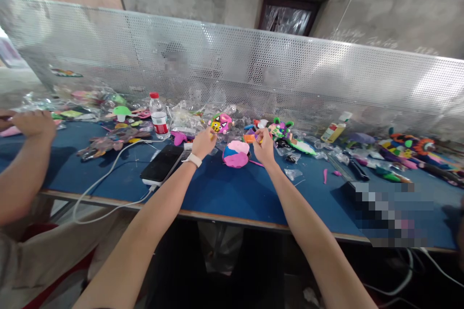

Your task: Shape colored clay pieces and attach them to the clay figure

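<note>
My left hand (204, 145) has its fingers closed together, just in front of a pink and yellow clay cat face (222, 124). Whether its fingertips touch the face or hold a small piece, I cannot make out. My right hand (265, 146) is pinched, with a bit of yellow showing at the fingertips, beside a small orange piece (249, 138). Between the hands, on the blue table (224, 193), rests a rounded clay lump (236, 154) in pink, magenta and blue. A thin magenta strip (256, 163) lies to its right.
A phone on a white power bank (162, 166), with a cable, lies left of my left arm. Behind it stands a water bottle (159, 118). Clay figures (281, 129) and plastic wrap line the perforated metal divider (217, 63). A co-worker's hand (34, 123) is at far left.
</note>
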Motion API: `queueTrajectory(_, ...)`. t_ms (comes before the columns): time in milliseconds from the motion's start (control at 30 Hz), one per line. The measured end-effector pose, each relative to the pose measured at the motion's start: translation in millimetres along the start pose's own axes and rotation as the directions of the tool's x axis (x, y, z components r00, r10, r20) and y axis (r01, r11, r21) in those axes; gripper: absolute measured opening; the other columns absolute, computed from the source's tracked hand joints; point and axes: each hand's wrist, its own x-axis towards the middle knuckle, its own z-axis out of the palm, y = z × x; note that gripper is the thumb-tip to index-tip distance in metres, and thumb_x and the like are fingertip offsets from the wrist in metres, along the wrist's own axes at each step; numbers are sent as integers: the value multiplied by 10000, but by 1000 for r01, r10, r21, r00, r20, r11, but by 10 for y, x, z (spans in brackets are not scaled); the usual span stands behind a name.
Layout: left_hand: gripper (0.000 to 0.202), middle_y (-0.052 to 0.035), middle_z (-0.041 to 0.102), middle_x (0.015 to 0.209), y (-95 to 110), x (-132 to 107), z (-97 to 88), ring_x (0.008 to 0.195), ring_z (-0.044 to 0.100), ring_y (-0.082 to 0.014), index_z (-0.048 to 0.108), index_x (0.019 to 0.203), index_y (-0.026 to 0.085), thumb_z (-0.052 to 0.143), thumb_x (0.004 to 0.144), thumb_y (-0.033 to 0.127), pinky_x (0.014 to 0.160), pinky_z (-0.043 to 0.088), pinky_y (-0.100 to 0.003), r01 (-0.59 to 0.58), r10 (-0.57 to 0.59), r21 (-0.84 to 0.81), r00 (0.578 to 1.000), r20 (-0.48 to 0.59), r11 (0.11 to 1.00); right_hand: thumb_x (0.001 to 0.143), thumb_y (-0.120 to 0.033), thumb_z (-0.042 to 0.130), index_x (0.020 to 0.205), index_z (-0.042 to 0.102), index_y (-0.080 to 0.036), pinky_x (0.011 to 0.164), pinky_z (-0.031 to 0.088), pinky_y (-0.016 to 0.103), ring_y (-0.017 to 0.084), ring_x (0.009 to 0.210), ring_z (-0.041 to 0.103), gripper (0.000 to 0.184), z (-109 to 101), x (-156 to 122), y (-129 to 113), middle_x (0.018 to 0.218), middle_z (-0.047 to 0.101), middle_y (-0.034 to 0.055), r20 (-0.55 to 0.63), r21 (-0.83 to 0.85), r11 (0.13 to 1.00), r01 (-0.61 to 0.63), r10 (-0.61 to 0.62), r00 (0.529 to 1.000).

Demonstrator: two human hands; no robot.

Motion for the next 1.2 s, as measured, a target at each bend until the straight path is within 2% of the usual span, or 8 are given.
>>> queueTrajectory(133, 335, -129, 773, 1057, 9, -24, -14, 1038, 725, -292, 687, 1161, 176, 427, 1052, 356, 909, 512, -355, -52, 48, 43, 996, 81, 998, 892, -190, 453, 991, 548, -223, 883, 495, 399, 234, 935, 581, 141, 36, 11, 10, 1021, 609, 88, 3, -12, 999, 53, -53, 999)
queueTrajectory(267, 344, -121, 775, 1015, 77, -74, 45, 987, 735, -279, 714, 1051, 194, 391, 1057, 312, 886, 510, -349, -204, 198, 14, 963, 185, 979, 1045, -315, 340, 1194, 553, -209, 881, 538, 430, 237, 875, 645, 280, 92, -1, 25, 1110, 662, 138, 110, 53, 999, -13, 7, 994)
queueTrajectory(333, 335, -124, 773, 1018, 108, -92, 89, 989, 734, -276, 720, 1051, 195, 405, 1053, 310, 892, 512, -347, -250, 246, -9, 943, 224, 968, 1078, -384, 310, 1304, 518, -207, 826, 554, 416, 231, 799, 666, 355, 116, -19, 34, 1051, 699, 125, 181, 103, 994, -46, 26, 983)
queueTrajectory(433, 340, -134, 771, 1039, 125, -106, 153, 1005, 732, -276, 725, 1052, 192, 410, 1056, 319, 900, 518, -350, -239, 234, -10, 941, 244, 971, 1092, -447, 288, 1352, 513, -204, 783, 545, 392, 235, 739, 667, 421, 125, -51, 28, 874, 712, 73, 254, 91, 993, -75, 50, 966)
queueTrajectory(600, 327, -165, 754, 1108, 57, -91, 202, 1069, 720, -290, 720, 1060, 180, 411, 1057, 287, 908, 527, -367, -235, 227, -1, 939, 256, 972, 1064, -531, 372, 1078, 640, -218, 786, 496, 366, 258, 826, 683, 413, 86, -56, -31, 924, 729, 94, 223, -23, 997, -71, 75, 972)
queueTrajectory(767, 269, -193, 717, 1145, -12, -81, 210, 1109, 701, -307, 717, 1076, 141, 491, 1019, 275, 921, 531, -373, -236, 221, 28, 939, 263, 971, 1063, -520, 367, 753, 616, -225, 684, 443, 332, 244, 700, 634, 495, 61, -7, -14, 687, 647, 62, 180, -114, 990, -88, 108, 978)
queueTrajectory(1000, 299, -194, 657, 1238, -15, -136, 221, 1135, 683, -330, 714, 1196, 166, 510, 993, 248, 940, 535, -411, -268, 244, 57, 934, 261, 962, 968, -458, 645, 754, 686, -223, 715, 497, 346, 276, 776, 707, 321, 26, -42, 63, 749, 700, 91, 275, -421, 894, -155, 288, 917)
queueTrajectory(1200, 331, -167, 680, 1273, -1, -111, 215, 1223, 642, -311, 706, 1222, 192, 554, 928, 179, 1063, 488, -413, -319, 308, -4, 910, 279, 948, 969, -561, 625, 717, 688, -232, 690, 511, 362, 285, 750, 719, 419, 2, -34, 118, 767, 710, 116, 256, -392, 896, -208, 324, 911)
